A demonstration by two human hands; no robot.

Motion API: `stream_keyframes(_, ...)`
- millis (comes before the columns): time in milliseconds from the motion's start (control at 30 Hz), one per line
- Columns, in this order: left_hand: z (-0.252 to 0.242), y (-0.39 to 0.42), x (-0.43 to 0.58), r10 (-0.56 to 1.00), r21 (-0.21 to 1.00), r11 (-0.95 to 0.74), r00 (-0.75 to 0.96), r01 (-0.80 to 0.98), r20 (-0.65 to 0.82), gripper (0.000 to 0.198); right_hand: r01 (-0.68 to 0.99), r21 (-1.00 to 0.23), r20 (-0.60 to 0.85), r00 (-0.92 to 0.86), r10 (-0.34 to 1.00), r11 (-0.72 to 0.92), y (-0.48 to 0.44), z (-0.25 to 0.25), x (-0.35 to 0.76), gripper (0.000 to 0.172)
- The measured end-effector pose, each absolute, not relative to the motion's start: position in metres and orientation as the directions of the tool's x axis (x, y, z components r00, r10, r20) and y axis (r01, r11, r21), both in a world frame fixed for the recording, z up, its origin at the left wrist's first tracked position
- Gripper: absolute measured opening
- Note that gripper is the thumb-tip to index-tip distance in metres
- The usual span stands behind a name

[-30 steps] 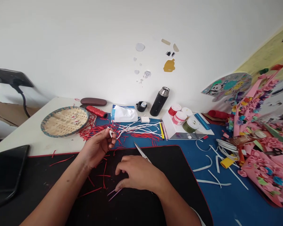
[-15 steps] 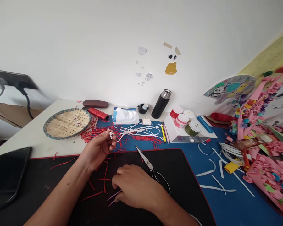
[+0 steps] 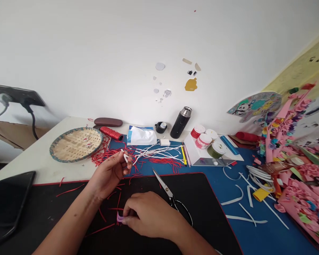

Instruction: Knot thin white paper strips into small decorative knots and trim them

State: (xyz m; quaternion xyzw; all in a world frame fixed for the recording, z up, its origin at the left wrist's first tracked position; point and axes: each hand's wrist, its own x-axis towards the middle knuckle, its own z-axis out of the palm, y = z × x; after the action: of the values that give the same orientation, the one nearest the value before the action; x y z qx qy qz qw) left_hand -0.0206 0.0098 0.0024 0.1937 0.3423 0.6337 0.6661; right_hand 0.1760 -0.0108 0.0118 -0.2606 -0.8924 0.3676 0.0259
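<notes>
My left hand is raised over the back edge of the black mat, its thumb and fingers pinching a small white strip. Lower down over the mat, my right hand has thumb and forefinger closed on a small pinkish-purple strip. The strip's free end sticks out to the left of the fingertips. Scissors lie just beyond my right hand, the handles partly hidden behind it. Red cord offcuts are scattered on the mat between my forearms.
Behind stand a woven basket, a red thread spool, white cords, a black flask and paint jars on a white box. White strips and pink paper flowers lie right. A black phone is left.
The pinkish-purple strip in my right hand now shows its wider face instead of thin edges. My left hand keeps hold of the white strip. The view has tilted slightly upward.
</notes>
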Motion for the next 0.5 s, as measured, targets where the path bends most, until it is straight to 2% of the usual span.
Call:
stream_keyframes(200,0.003,0.009,-0.021,0.979,0.708,0.111,-0.045,-0.698,-0.198,0.025,0.367,-0.879,-0.125,-0.792,0.597,0.303,-0.005,0.012,0.176,0.009)
stream_keyframes(400,0.0,0.008,-0.017,0.977,0.737,0.124,-0.047,-0.665,-0.206,0.028,0.251,-0.968,-0.187,-0.675,0.714,-0.016,0.006,-0.002,0.177,0.009)
stream_keyframes(500,-0.002,0.008,-0.015,0.974,0.793,0.135,-0.066,-0.595,-0.215,0.028,0.167,-0.98,-0.188,-0.617,0.764,-0.106,0.012,-0.007,0.177,0.022)
